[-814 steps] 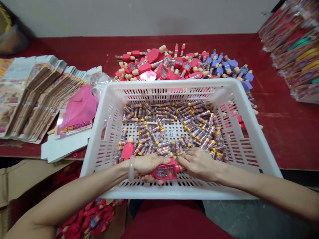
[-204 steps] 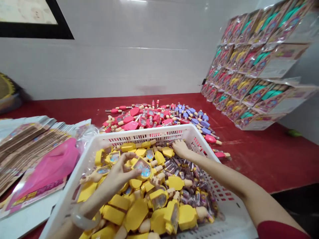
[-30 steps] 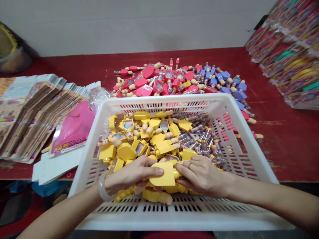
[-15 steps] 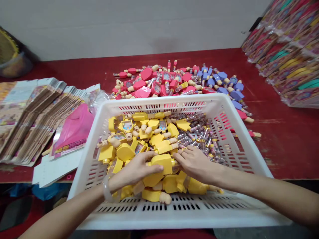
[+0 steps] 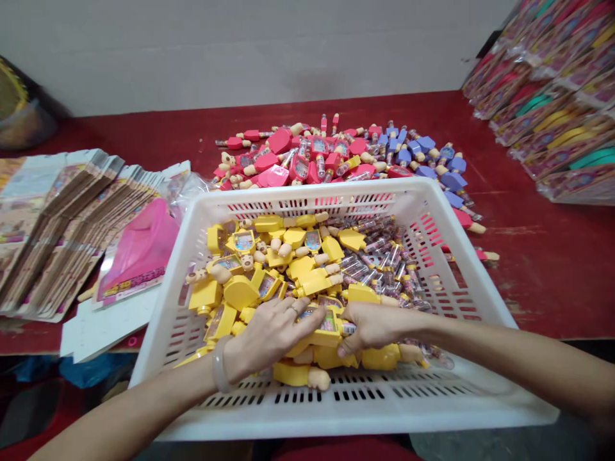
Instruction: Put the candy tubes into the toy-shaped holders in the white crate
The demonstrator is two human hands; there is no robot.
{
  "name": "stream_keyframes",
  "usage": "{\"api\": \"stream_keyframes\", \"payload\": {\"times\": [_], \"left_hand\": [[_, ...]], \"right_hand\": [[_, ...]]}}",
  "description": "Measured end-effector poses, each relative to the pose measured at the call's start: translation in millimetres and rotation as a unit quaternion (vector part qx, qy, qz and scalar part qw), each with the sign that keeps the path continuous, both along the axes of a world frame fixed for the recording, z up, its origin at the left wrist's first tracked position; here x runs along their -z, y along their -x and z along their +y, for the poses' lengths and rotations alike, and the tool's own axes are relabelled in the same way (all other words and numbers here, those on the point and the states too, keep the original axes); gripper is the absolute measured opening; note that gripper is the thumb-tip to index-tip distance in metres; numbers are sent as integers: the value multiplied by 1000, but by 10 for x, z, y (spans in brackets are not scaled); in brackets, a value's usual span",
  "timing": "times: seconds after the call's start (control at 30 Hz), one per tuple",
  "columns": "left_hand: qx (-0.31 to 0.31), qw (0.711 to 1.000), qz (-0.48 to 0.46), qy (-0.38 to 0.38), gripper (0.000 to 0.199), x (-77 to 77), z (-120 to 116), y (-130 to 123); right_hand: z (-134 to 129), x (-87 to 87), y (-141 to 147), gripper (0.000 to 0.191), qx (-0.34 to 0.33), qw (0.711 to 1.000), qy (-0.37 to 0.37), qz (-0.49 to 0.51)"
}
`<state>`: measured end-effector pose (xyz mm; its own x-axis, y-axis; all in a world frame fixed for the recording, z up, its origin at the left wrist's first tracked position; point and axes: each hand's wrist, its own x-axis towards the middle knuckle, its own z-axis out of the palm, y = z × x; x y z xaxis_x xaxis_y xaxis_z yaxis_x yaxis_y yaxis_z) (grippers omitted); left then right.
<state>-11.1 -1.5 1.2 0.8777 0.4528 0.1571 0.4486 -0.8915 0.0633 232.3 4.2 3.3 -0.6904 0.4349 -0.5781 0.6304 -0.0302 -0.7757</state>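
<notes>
Between my two hands is a yellow plastic toy (image 5: pixel 328 322), its windowed face with a coloured picture turned up. My left hand (image 5: pixel 283 325), wearing a ring and a pale bangle, is closed over the toy's left part. On its right end, my right hand (image 5: pixel 369 325) pinches a small clear tube (image 5: pixel 348 328) with a printed label; the fingertips are partly hidden. Below and around both hands lie more yellow toys (image 5: pixel 241 293), some with beige bear-like ends, in a white slatted basket (image 5: pixel 307 419). Several clear tubes (image 5: pixel 377 269) with dark and pink contents fill the basket's right side.
Behind the basket, red toys (image 5: pixel 266 163) and blue toys (image 5: pixel 425 145) are heaped on the red table (image 5: pixel 542 269). Folded printed cards (image 5: pixel 62 243) and a pink plastic piece (image 5: pixel 141 246) lie at left. Bagged packs (image 5: pixel 552 109) are stacked at the right.
The yellow toy has been turned, so its windowed face shows instead of its plain back. Both hands have shifted their hold, and my right hand has rolled over, thumb now low.
</notes>
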Motion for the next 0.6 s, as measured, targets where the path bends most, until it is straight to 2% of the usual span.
{"api": "stream_keyframes", "payload": {"times": [0.07, 0.13, 0.17, 0.23, 0.3, 0.33, 0.37, 0.4, 0.5, 0.57, 0.6], "left_hand": [[-19, 999, 15, 36, 42, -38, 58, 14], [-66, 987, 27, 147, 47, -128, 124, 31], [-98, 970, 25, 221, 49, -186, 158, 39], [-148, 913, 8, 379, 52, -305, 210, 49], [-141, 846, -12, 513, 50, -384, 222, 41], [-131, 827, -18, 547, 47, -394, 206, 31], [-122, 826, -16, 550, 45, -384, 177, 17], [-115, 844, -4, 524, 45, -355, 137, 2], [-118, 925, 54, 357, 57, -226, 23, -39], [-130, 949, 70, 280, 61, -191, 35, -41], [-157, 951, 58, 261, 60, -208, 86, -26]], "right_hand": [[60, 11, -20, 25, -1, 998, -51, -25], [111, -9, -35, 25, -3, 978, -192, -77], [127, -21, -38, 23, -9, 954, -279, -105], [130, -30, -33, 15, -38, 893, -424, -144], [90, -17, -8, 15, -70, 858, -483, -162], [58, -10, 9, 16, -77, 857, -482, -165], [25, -7, 27, 14, -77, 869, -460, -167], [-2, -14, 41, 12, -72, 890, -419, -168], [12, -106, 9, 14, -74, 959, -235, -141], [147, -200, -120, 27, -69, 980, -164, -88], [252, -237, -221, 34, -49, 982, -170, -69]]}}
